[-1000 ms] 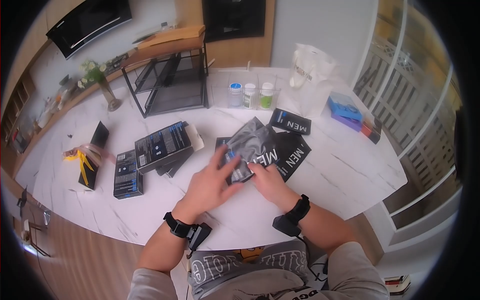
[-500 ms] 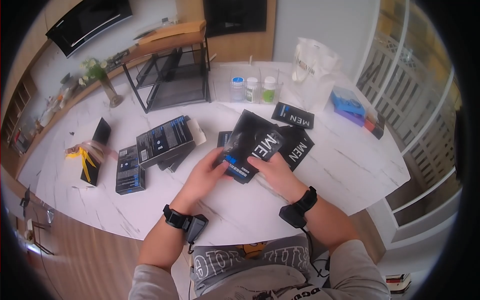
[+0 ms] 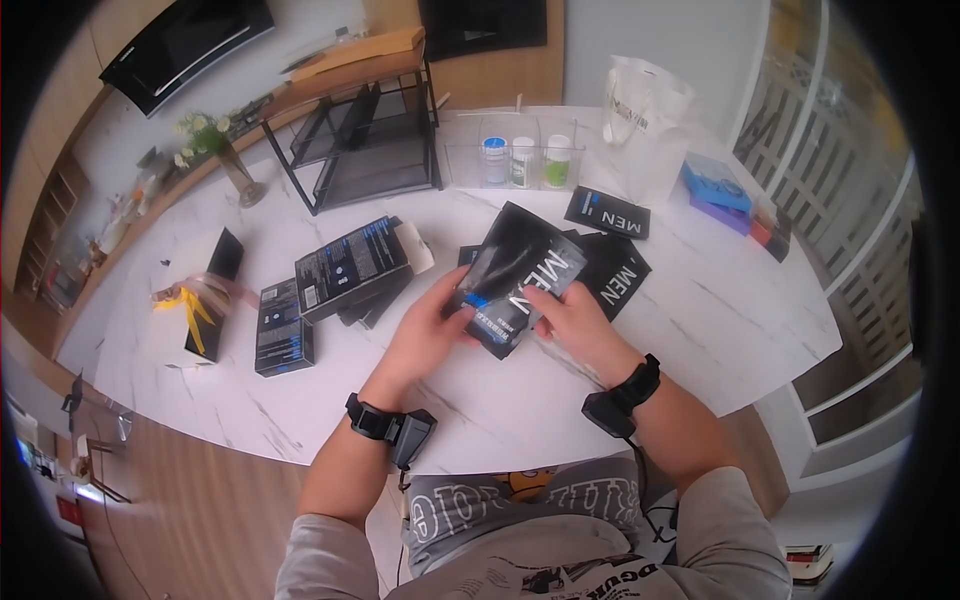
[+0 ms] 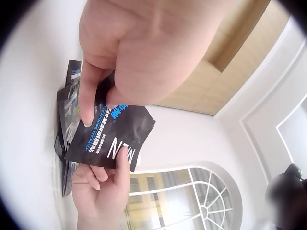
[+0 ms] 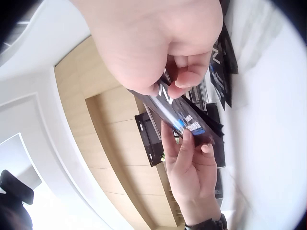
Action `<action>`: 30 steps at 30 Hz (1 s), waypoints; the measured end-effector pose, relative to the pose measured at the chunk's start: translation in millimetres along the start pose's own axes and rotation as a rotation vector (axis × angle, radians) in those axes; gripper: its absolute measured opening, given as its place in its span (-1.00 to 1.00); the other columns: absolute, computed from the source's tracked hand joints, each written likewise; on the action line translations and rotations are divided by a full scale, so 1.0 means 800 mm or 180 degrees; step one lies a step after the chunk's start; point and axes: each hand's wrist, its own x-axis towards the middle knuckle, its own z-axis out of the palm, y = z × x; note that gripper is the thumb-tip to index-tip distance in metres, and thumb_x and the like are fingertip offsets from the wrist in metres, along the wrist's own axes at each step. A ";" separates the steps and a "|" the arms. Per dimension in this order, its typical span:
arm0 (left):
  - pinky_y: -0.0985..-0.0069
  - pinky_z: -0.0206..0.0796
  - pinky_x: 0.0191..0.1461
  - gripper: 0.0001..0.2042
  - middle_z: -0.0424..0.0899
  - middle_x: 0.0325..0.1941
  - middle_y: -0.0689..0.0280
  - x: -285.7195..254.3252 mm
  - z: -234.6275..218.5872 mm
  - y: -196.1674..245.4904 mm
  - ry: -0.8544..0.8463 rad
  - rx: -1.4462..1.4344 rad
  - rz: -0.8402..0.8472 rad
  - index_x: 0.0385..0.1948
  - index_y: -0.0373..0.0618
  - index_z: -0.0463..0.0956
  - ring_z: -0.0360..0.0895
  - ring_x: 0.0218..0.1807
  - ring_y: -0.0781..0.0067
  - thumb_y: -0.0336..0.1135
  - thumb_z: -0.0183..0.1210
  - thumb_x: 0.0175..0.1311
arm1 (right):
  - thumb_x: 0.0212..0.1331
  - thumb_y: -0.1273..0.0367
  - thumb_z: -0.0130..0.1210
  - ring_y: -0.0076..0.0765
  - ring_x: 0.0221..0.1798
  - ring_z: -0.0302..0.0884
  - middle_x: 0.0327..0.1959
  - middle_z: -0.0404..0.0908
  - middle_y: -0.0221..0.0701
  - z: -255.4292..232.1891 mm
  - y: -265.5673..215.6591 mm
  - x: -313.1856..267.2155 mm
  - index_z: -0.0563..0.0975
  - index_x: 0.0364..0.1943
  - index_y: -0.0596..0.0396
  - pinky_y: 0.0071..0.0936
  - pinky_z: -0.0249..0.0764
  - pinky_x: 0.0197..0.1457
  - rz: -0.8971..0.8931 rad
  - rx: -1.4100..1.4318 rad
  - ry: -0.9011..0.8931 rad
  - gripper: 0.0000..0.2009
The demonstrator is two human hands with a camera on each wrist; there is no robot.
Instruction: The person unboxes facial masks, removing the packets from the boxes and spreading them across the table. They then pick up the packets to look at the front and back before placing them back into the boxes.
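Observation:
A black sachet (image 3: 520, 268) printed MEN is held above the marble table between both hands. The left hand (image 3: 428, 328) pinches its lower left edge, thumb on the printed face. At its right side the right hand (image 3: 578, 325) grips it, thumb on top near the lettering. In the left wrist view, blue and white print shows on the sachet (image 4: 103, 132) between the two hands. The right wrist view shows the sachet (image 5: 175, 112) tilted, its surface shiny. More black MEN sachets (image 3: 622, 272) lie behind it, partly hidden, and a flat MEN packet (image 3: 608, 212) sits farther back.
Black boxes (image 3: 350, 265) lie left of the hands, one with an open flap, beside a ribboned box (image 3: 200, 305). Behind stand a mesh rack (image 3: 375, 150), a clear organiser (image 3: 460, 165) with bottles and a white bag (image 3: 645, 130). Blue and purple boxes (image 3: 715, 185) are at right.
Earlier the left hand was spread over the sachet; now it pinches the lower left edge. The sachet's printed face has turned more toward the head camera, and the whole view has shifted slightly.

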 end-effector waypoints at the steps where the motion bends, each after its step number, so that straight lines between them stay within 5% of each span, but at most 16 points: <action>1: 0.55 0.62 -0.18 -0.48 0.51 0.11 0.18 0.000 -0.001 0.003 0.0007 0.0052 -0.0019 0.37 -0.21 0.21 0.56 -0.01 0.45 -0.61 0.03 0.36 | 0.41 0.36 0.03 -0.63 -0.53 0.38 -0.33 0.57 -0.46 -0.001 -0.006 -0.001 0.49 -0.08 0.16 -0.64 0.26 -0.54 0.0002 0.0076 0.0001 -0.84; 10: 0.56 0.58 -0.15 -0.53 0.53 0.14 0.20 -0.005 -0.007 0.020 -0.0067 0.0191 0.0001 0.31 -0.22 0.32 0.58 -0.09 0.49 -0.58 0.05 0.35 | 0.40 0.33 0.06 -0.65 -0.60 0.40 -0.53 0.53 -0.50 -0.022 -0.016 0.005 0.53 -0.27 0.15 -0.65 0.29 -0.58 -0.0206 0.0247 -0.0093 -0.83; 16: 0.58 0.55 -0.24 -0.52 0.58 0.04 0.24 -0.007 -0.029 0.024 -0.0041 0.0747 0.0108 0.32 -0.28 0.29 0.59 -0.25 0.55 -0.59 0.08 0.34 | 0.41 0.34 0.04 -0.48 -0.46 0.58 -0.38 0.59 -0.37 -0.025 -0.022 -0.002 0.49 -0.15 0.21 -0.54 0.45 -0.44 -0.0078 0.0442 -0.0436 -0.82; 17: 0.58 0.48 -0.23 -0.52 0.64 -0.11 0.22 -0.009 -0.029 0.027 0.0066 0.0679 0.0129 0.30 -0.22 0.34 0.60 -0.36 0.54 -0.56 0.09 0.31 | 0.41 0.34 0.04 -0.43 -0.41 0.62 -0.34 0.60 -0.35 -0.030 -0.018 0.002 0.48 -0.11 0.21 -0.50 0.49 -0.39 0.0016 0.0569 -0.0547 -0.81; 23: 0.56 0.47 -0.23 -0.57 0.64 -0.17 0.24 -0.022 -0.037 0.062 -0.0080 0.1281 0.0106 0.23 -0.22 0.41 0.61 -0.35 0.52 -0.43 0.19 0.32 | 0.41 0.38 0.02 -0.49 -0.46 0.58 -0.35 0.59 -0.39 -0.028 -0.017 0.004 0.47 -0.07 0.18 -0.55 0.50 -0.40 -0.0097 0.0625 -0.0322 -0.84; 25: 0.59 0.48 -0.21 -0.61 0.62 -0.20 0.36 -0.028 -0.072 0.081 0.0041 0.2239 0.0539 0.19 -0.26 0.43 0.59 -0.28 0.57 -0.38 0.20 0.36 | 0.41 0.39 0.01 -0.52 -0.47 0.56 -0.36 0.58 -0.41 -0.032 -0.014 0.008 0.47 -0.06 0.17 -0.56 0.49 -0.40 -0.0206 0.0836 -0.0152 -0.84; 27: 0.56 0.44 -0.04 -0.61 0.63 -0.16 0.31 -0.033 -0.112 0.097 0.0661 0.2358 0.0233 0.16 -0.23 0.46 0.59 -0.18 0.53 -0.35 0.24 0.32 | 0.40 0.41 0.02 -0.54 -0.48 0.52 -0.37 0.56 -0.43 -0.033 -0.011 0.010 0.47 -0.06 0.16 -0.57 0.48 -0.39 -0.0276 0.1114 0.0058 -0.85; 30: 0.29 0.35 0.26 -0.27 0.46 0.26 0.07 -0.034 -0.175 0.101 0.0875 0.3926 0.0638 0.29 -0.19 0.33 0.47 0.24 0.09 -0.11 0.43 0.08 | 0.38 0.42 0.03 -0.53 -0.46 0.52 -0.35 0.54 -0.45 -0.037 -0.004 0.014 0.47 -0.08 0.15 -0.56 0.49 -0.37 -0.0316 0.1393 0.0112 -0.87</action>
